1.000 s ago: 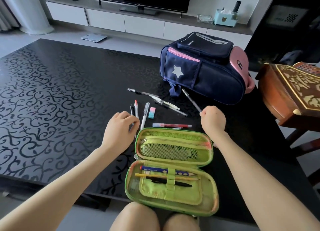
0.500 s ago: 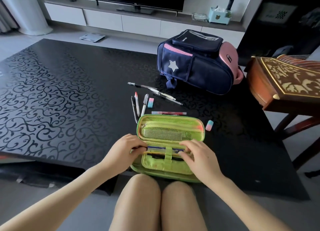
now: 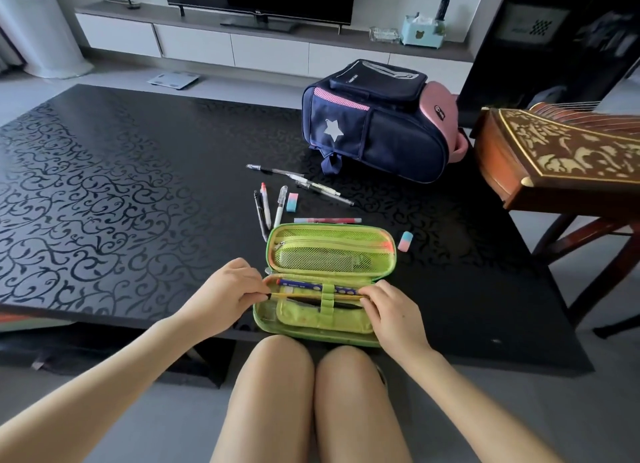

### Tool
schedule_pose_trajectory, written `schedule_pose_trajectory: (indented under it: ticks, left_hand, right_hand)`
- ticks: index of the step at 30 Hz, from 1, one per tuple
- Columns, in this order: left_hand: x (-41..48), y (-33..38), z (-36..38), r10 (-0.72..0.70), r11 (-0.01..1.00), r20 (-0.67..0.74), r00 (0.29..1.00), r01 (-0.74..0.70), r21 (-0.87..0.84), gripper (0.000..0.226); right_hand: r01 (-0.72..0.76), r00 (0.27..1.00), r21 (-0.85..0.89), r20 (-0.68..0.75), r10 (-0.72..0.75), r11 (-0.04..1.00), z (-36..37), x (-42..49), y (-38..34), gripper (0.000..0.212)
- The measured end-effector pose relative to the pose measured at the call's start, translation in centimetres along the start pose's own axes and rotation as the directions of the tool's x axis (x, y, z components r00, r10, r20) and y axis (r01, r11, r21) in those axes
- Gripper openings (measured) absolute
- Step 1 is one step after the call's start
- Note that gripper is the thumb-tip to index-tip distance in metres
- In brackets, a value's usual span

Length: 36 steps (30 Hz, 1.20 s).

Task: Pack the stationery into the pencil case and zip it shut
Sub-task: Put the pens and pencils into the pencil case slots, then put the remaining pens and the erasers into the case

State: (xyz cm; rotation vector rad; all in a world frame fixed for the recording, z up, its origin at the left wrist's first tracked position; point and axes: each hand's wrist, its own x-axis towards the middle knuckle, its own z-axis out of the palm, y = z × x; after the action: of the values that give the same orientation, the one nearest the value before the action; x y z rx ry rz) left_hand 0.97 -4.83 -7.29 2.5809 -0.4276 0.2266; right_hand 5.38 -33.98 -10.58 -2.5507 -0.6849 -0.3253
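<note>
A green pencil case (image 3: 329, 324) lies open at the table's near edge, its mesh-pocket lid (image 3: 329, 251) propped up behind. Inside, a blue pencil (image 3: 304, 284), a yellow pencil (image 3: 304, 294) and a black pen (image 3: 301, 302) sit under an elastic loop. My left hand (image 3: 227, 294) pinches the yellow pencil's left end; my right hand (image 3: 394, 312) holds its right end. Loose on the table behind the case lie several pens (image 3: 265, 208), a red pen (image 3: 327, 220), and two pink-and-blue erasers (image 3: 292, 201) (image 3: 405, 241).
A navy and pink backpack (image 3: 377, 130) stands behind the pens. The black patterned table (image 3: 104, 202) stretches left. A carved wooden instrument (image 3: 561, 154) on a stand sits at the right. My knees are below the table edge. A TV cabinet lines the far wall.
Both hands came back from the loose pens to the case. The right hand's pen is gone from it; both hands now grip the yellow pencil's ends.
</note>
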Motion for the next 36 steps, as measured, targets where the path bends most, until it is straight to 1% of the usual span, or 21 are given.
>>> schedule_pose_trajectory:
  ticks: [3, 5, 7, 9, 11, 13, 14, 16, 18, 20, 22, 25, 26, 28, 31, 32, 34, 36]
  left_hand:
    - [0.6, 1.3, 1.0, 0.015, 0.999, 0.008, 1.000, -0.015, -0.032, 0.014]
    - [1.1, 2.7, 2.2, 0.043, 0.999, 0.056, 0.998, -0.041, -0.027, 0.024]
    - [1.8, 4.3, 3.3, 0.053, 0.999, 0.114, 0.992, -0.053, -0.003, 0.025]
    - [2.9, 5.3, 3.6, 0.021, 0.999, 0.146, 0.989, -0.026, 0.030, 0.023]
    - [3.9, 5.6, 3.2, -0.002, 1.000, 0.157, 0.988, -0.001, 0.020, 0.020]
    - [4.9, 4.9, 2.1, -0.029, 0.999, 0.126, 0.992, 0.031, -0.016, 0.018]
    - [5.3, 4.4, 1.4, -0.055, 0.998, 0.095, 0.994, 0.058, -0.027, 0.016]
    - [6.4, 2.9, 0.2, -0.121, 0.992, 0.011, 0.993, 0.121, -0.025, 0.012]
    - [7.6, 1.3, -0.6, -0.199, 0.980, -0.063, 0.978, 0.201, 0.016, 0.012]
    - [8.8, -0.3, -1.0, -0.311, 0.949, -0.129, 0.942, 0.315, 0.014, 0.013]
    - [10.2, -1.9, -1.2, -0.412, 0.908, -0.173, 0.895, 0.418, -0.002, 0.016]
    - [12.1, -3.6, -1.3, -0.465, 0.882, -0.178, 0.867, 0.471, -0.005, 0.017]
    - [12.6, -3.7, -1.2, -0.463, 0.883, -0.179, 0.868, 0.469, -0.014, 0.017]
    - [13.5, -3.9, -1.0, -0.442, 0.895, -0.184, 0.878, 0.446, -0.021, 0.016]
    - [13.9, -3.6, -0.3, -0.388, 0.919, -0.178, 0.904, 0.393, -0.006, 0.016]
    - [13.8, -3.5, -0.1, -0.362, 0.929, -0.197, 0.911, 0.371, 0.006, 0.015]
    - [13.6, -3.0, 0.2, -0.287, 0.946, -0.270, 0.919, 0.316, 0.070, 0.012]
    - [13.1, -2.0, 0.1, -0.182, 0.950, -0.322, 0.929, 0.250, 0.185, 0.016]
  right_hand:
    - [0.000, 1.000, -0.002, 0.006, 0.000, 1.000, 0.2, -0.1, 0.1, 0.017]
    - [0.008, 1.000, -0.014, -0.001, -0.008, 1.000, 0.2, 0.0, 0.1, 0.025]
    - [0.010, 1.000, -0.009, -0.011, -0.010, 1.000, 0.1, 0.0, 0.0, 0.030]
    - [0.013, 1.000, -0.006, 0.006, -0.013, 1.000, -0.1, 0.0, -0.1, 0.024]
    - [0.017, 0.996, -0.020, 0.092, -0.015, 1.000, -0.7, 0.3, -0.2, 0.016]
    - [-0.029, 0.979, -0.006, 0.204, 0.030, 1.000, -1.9, 1.7, -0.1, 0.016]
    - [-0.060, 0.975, 0.003, 0.216, 0.058, 0.998, -2.6, 2.7, -0.1, 0.017]
    - [-0.112, 0.983, 0.006, 0.144, 0.110, 0.994, -3.6, 5.7, 0.2, 0.018]
    - [-0.146, 0.986, -0.032, 0.070, 0.148, 0.989, -3.7, 9.2, 0.7, 0.021]
    - [-0.158, 0.984, -0.086, 0.068, 0.164, 0.984, -3.1, 12.6, 1.1, 0.022]
    - [-0.144, 0.977, -0.143, 0.138, 0.164, 0.979, -1.8, 15.8, 1.8, 0.021]
    - [-0.084, 0.936, -0.317, 0.300, 0.184, 0.945, -0.1, 19.2, 2.5, 0.028]
    - [-0.057, 0.916, -0.370, 0.349, 0.196, 0.927, 0.3, 19.8, 2.8, 0.029]
    - [-0.025, 0.886, -0.407, 0.413, 0.209, 0.913, 1.2, 20.7, 3.2, 0.023]
    - [0.026, 0.885, -0.425, 0.431, 0.177, 0.905, 1.7, 20.6, 3.4, 0.013]
    - [0.045, 0.899, -0.438, 0.409, 0.154, 0.898, 1.6, 20.5, 3.3, 0.012]
    - [0.055, 0.950, -0.439, 0.299, 0.088, 0.897, 1.0, 19.9, 2.8, 0.014]
    - [0.096, 0.985, -0.378, 0.170, -0.033, 0.921, 0.1, 18.8, 1.7, 0.013]
